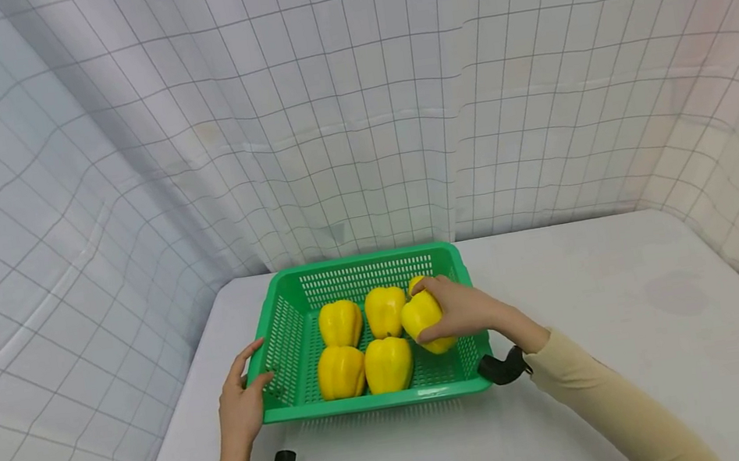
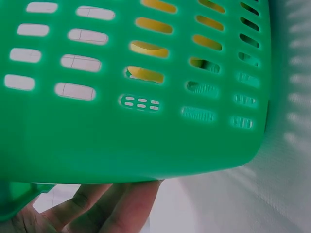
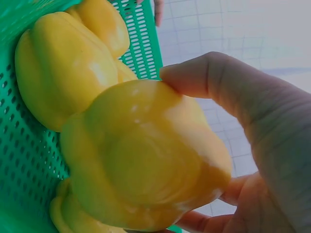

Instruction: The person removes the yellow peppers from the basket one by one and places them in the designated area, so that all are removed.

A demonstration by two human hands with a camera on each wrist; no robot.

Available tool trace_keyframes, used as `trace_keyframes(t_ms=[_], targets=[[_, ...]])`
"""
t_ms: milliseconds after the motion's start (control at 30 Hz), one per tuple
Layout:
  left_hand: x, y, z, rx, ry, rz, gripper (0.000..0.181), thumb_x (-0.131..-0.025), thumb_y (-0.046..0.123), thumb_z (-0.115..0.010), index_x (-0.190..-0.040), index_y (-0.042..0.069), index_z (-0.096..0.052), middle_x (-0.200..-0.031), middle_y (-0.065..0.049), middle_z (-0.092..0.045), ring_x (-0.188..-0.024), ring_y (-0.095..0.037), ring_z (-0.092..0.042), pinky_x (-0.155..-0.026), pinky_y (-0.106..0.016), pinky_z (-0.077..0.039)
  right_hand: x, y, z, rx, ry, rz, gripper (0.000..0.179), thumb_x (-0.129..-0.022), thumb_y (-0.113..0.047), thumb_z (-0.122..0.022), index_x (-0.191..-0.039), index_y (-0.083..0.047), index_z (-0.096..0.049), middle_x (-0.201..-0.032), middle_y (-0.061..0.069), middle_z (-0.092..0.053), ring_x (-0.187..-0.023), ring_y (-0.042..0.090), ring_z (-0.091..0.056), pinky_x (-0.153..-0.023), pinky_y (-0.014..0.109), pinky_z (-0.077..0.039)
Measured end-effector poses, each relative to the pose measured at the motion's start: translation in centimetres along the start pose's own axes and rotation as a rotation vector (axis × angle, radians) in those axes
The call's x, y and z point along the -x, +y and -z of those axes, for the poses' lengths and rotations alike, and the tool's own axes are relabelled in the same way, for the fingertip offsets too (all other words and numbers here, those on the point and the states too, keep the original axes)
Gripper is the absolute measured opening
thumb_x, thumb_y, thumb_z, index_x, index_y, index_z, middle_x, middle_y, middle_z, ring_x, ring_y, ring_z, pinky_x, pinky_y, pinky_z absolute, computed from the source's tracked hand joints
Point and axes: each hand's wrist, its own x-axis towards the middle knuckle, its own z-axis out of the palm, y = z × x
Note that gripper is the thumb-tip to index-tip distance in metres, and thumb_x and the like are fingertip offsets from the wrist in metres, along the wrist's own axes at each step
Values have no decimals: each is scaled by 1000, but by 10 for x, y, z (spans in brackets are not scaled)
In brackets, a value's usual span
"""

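A green plastic basket (image 1: 379,401) with slotted walls sits on the table, holding several yellow bell peppers (image 1: 389,365). At its left side, my left hand (image 1: 241,406) grips the rim, thumb toward the inside. The left wrist view shows the basket's outer wall (image 2: 121,141) close up, with fingers (image 2: 131,206) at its edge. Over the basket's right part, my right hand (image 1: 458,308) holds a yellow bell pepper (image 1: 422,316) between thumb and fingers. That pepper (image 3: 146,160) fills the middle of the right wrist view and partly hides another pepper (image 1: 417,283) behind it.
The white table (image 1: 584,295) extends to the right of the basket and in front of it. White sheets with a dark grid (image 1: 352,107) hang behind and along both sides. A black wrist mount (image 1: 502,367) on the right arm is close to the basket's front right corner.
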Motion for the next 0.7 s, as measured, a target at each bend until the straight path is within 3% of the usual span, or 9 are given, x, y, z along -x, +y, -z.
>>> trace_keyframes(t_ms=[333, 700], targets=[[0, 0, -1, -13, 11, -2, 50, -96, 13, -53, -143, 25, -44, -131, -24, -49, -55, -21, -41, -44, -30, -31, 11, -3, 7, -82, 119, -29, 72, -75, -35, -77, -134, -10, -44, -113, 5, -52, -82, 18, -55, -66, 33, -48], [0, 0, -1, -12, 6, 8, 50, -96, 13, -53, -144, 25, -43, -131, -26, -49, -77, -27, -55, -50, -33, -38, 19, 4, 13, -137, 309, -24, 71, -77, -39, -76, -131, -10, -41, -123, 11, -51, -97, 27, -55, -72, 38, -49]])
